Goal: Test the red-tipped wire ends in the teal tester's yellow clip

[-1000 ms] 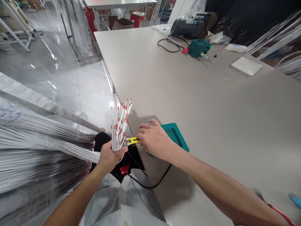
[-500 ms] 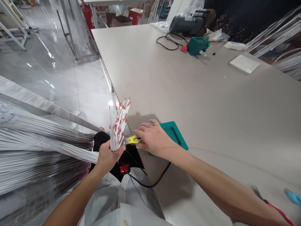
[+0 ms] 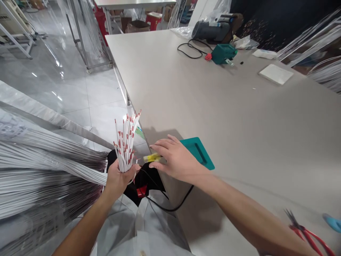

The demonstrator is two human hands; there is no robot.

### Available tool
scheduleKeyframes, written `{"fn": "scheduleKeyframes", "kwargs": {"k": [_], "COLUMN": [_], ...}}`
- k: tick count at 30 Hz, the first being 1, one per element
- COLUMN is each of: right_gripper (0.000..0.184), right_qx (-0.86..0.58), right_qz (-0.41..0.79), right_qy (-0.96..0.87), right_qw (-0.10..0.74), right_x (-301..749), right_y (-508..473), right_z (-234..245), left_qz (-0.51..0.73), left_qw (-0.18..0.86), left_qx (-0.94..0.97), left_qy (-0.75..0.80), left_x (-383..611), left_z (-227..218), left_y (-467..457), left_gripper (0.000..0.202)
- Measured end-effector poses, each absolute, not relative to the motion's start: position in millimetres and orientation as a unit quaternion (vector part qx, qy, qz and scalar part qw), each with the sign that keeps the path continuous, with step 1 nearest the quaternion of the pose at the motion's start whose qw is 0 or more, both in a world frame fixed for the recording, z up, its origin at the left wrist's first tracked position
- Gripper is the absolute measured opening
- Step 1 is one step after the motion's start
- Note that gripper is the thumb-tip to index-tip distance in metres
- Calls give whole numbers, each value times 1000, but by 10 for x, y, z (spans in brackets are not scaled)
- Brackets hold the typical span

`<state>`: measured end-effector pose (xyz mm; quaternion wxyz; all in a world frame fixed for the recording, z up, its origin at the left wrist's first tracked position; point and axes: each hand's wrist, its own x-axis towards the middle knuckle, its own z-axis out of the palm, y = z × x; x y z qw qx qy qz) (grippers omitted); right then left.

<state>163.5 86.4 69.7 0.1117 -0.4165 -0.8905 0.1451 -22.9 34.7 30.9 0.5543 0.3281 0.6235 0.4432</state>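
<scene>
My left hand point(image 3: 120, 179) is closed around a bundle of thin white wires point(image 3: 125, 142) with red tips, which stand up and fan out above the fist. The wires trail off to the left behind it. My right hand point(image 3: 176, 156) is just right of the bundle, over the table edge. A small yellow tool point(image 3: 153, 157), blurred, sits between its thumb and curled fingers and points at the bundle; its exact kind I cannot make out. Partly hidden under that hand lies a green tray-like plate point(image 3: 201, 153).
Red-handled pliers point(image 3: 301, 227) lie beside my right forearm, near a blue object point(image 3: 333, 222). Toward the back of the table point(image 3: 239, 117) are a green device point(image 3: 224, 54), a dark motor-like machine point(image 3: 211, 31) and a white slab point(image 3: 276, 74). Long hanging wires point(image 3: 48, 167) crowd the left side.
My left hand and the wire bundle have moved slightly left, away from the yellow tool. My right thumb and fingers have spread a little around the tool. More of the pliers shows.
</scene>
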Motion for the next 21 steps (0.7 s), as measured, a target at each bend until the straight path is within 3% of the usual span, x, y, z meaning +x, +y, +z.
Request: {"fn": "scheduleKeyframes", "kwargs": {"k": [4, 10, 16, 21], "right_gripper": [22, 18, 6, 2], "right_qx": [-416, -388, -334, -335], "right_qz": [269, 555, 668, 722], "right_qy": [-815, -634, -475, -370], "right_qw": [302, 374, 465, 480], "right_x": [1457, 1178, 1050, 964], "right_y": [593, 461, 441, 371], "right_z": [626, 440, 306, 200], "left_qz": [453, 451, 429, 413], "left_qw": [574, 623, 641, 646], "left_qx": [325, 344, 361, 359], "left_qy": [600, 538, 524, 532], "left_x": [-319, -430, -463, -482], "left_z": [338, 388, 423, 383], "left_y": [288, 196, 152, 140], "left_gripper": [18, 14, 13, 15]}}
